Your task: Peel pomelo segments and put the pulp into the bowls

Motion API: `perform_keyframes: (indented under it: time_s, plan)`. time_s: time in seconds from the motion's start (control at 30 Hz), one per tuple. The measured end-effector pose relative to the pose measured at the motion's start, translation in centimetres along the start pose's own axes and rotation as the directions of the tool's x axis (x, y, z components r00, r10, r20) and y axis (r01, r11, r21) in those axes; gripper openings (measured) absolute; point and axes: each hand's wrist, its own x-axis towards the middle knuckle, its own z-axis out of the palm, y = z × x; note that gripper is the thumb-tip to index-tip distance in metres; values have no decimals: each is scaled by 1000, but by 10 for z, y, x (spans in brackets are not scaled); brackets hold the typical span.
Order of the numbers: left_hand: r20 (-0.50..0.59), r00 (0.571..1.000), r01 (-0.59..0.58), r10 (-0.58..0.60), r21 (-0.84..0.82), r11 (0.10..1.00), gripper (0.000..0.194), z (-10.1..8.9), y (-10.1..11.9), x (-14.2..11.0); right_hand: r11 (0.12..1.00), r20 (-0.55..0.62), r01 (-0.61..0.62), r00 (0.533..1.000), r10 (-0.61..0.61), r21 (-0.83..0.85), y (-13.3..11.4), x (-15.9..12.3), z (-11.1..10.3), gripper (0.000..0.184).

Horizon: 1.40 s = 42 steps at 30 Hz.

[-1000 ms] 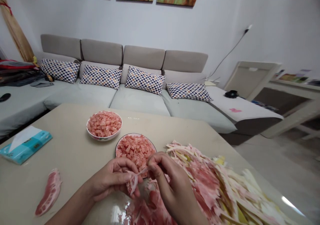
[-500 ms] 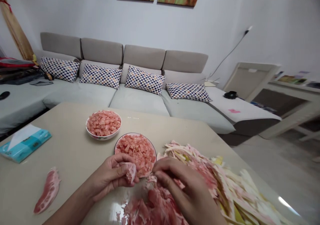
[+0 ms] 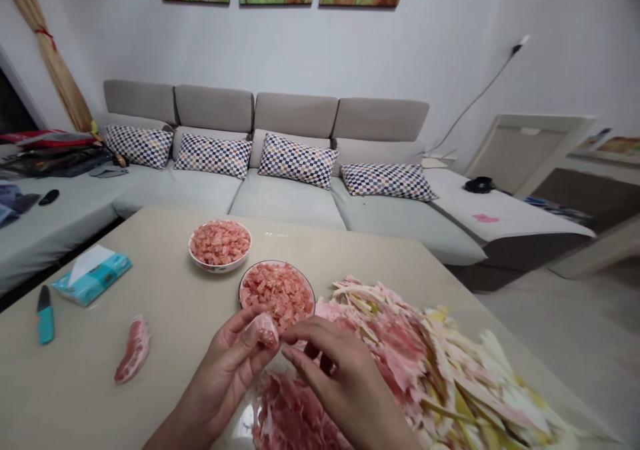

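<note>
My left hand (image 3: 225, 363) is closed round a small pomelo segment (image 3: 268, 330), pinching it between thumb and fingers. Close beside it, my right hand (image 3: 340, 370) has its thumb and forefinger drawn nearly together at the segment's edge; whatever they grip is too small to make out. Just beyond the hands, a dark-rimmed plate (image 3: 241, 291) is heaped with pink pulp pieces. Below my right hand lies a pile of thin pink membranes (image 3: 295, 413). One more pomelo segment (image 3: 134, 350), partly in its pale skin, rests to the left on the table (image 3: 170, 323).
A white bowl (image 3: 220, 268) of pulp pieces stands farther back. Yellowish peel strips (image 3: 470, 377) spread along the table's right side. At left are a blue tissue pack (image 3: 95, 280) and a knife with a turquoise handle (image 3: 45, 323). A sofa (image 3: 285, 200) lines the far side.
My right hand has moved left, up to the segment in my left hand. The view has shifted left, bringing the knife into sight.
</note>
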Motion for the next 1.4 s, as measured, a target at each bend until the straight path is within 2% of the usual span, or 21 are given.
perform_keyframes:
  time_s: [0.23,0.5,0.6,0.7,0.87,0.93,1.1,1.3,1.4]
  plan:
    - [-112,985,-137,132,-33,990,26,9,-21,-18,998,-52,40,998,-38,47,0,-11,15,15]
    - [-162,972,-138,169,187,973,25,-2,-27,-16,1000,-58,0,998,0,4,7,-12,23,16]
    - [-163,974,-124,159,204,971,27,-5,-24,-17,999,-79,10,997,-13,-36,7,-11,29,14]
    - [-114,987,-96,117,171,980,26,-7,-23,-19,999,-99,24,995,-27,-33,6,-11,31,16]
    - [-79,995,-54,62,108,993,26,-10,-22,-22,1000,-195,0,981,1,6,6,-9,16,14]
    - [-92,994,-50,60,105,993,26,-11,-21,-22,999,-153,-13,988,20,48,6,-8,9,12]
    - [-99,989,-99,114,147,984,25,-11,-20,-22,996,51,-1,999,-3,87,5,-11,5,20]
    - [-110,979,-140,170,238,961,26,-12,-20,-22,998,149,-45,988,36,53,1,-12,7,18]
    - [-116,974,-157,196,283,946,30,-12,-20,-22,998,151,-41,988,34,50,1,-12,7,16]
